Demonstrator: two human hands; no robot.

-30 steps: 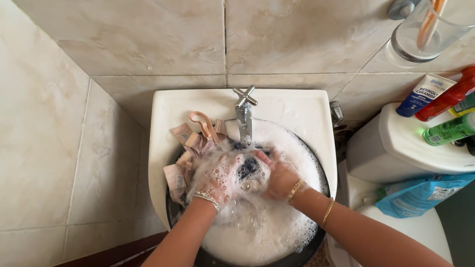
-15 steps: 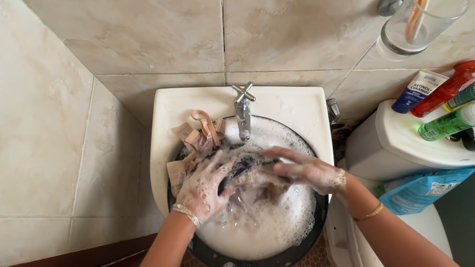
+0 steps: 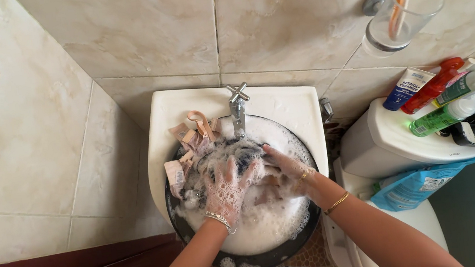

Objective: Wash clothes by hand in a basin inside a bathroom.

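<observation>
A black round basin [image 3: 278, 255] full of white suds sits in a white sink [image 3: 165, 115]. My left hand [image 3: 226, 187], coated in foam, presses down on a dark wet garment [image 3: 241, 154] near the basin's far side. My right hand [image 3: 282, 173] grips the same dark garment from the right, fingers curled into the cloth. Beige and pink garments [image 3: 190, 143] hang over the basin's left rim. Both wrists wear gold bracelets.
A chrome tap [image 3: 238, 106] stands above the basin. A glass tumbler [image 3: 397, 23] with toothbrushes hangs on the tiled wall. Several bottles and tubes [image 3: 441, 97] lie on the toilet cistern [image 3: 386, 144], with a blue pouch [image 3: 416, 186] below.
My hands spread apart half a second ago, then came back together on the dark garment. My left hand now lies flat over it, and the view has shifted slightly right.
</observation>
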